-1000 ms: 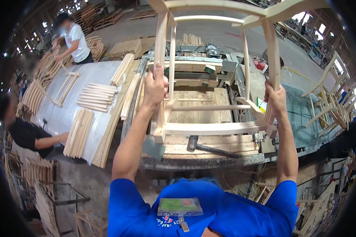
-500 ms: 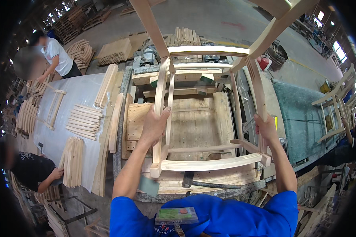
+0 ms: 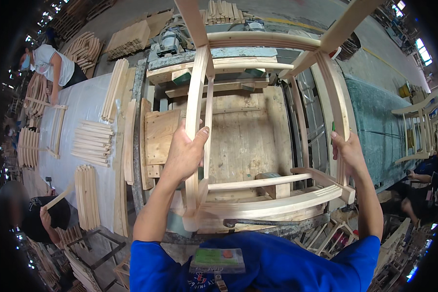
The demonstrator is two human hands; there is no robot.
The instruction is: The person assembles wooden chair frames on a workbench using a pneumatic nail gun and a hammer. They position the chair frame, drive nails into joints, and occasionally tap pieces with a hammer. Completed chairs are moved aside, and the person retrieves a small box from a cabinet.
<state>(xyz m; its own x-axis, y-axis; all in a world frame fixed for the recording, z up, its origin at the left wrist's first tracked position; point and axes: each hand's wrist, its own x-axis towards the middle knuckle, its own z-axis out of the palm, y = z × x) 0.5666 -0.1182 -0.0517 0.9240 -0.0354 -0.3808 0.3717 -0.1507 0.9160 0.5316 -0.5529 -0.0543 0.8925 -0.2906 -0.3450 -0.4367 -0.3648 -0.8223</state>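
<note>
I hold an unfinished pale wooden chair frame (image 3: 263,41) up in front of me over a wooden workbench (image 3: 246,131). My left hand (image 3: 184,153) grips the frame's left upright post. My right hand (image 3: 348,153) grips the right curved post. The frame's lower curved rails (image 3: 272,207) are close to my chest, and its legs reach up past the top of the view. A hammer (image 3: 258,223) lies on the bench's near edge under the frame.
A white-covered table (image 3: 78,112) at left carries stacks of curved wooden slats (image 3: 90,141). One person (image 3: 53,65) works at its far end, another person (image 3: 39,214) at its near side. A machine (image 3: 168,41) stands behind the bench. Finished chair frames (image 3: 416,126) stand at right.
The chair frame has come down and nearer to me, tilting so its legs point away. Both hands stayed on the posts and have lowered with it.
</note>
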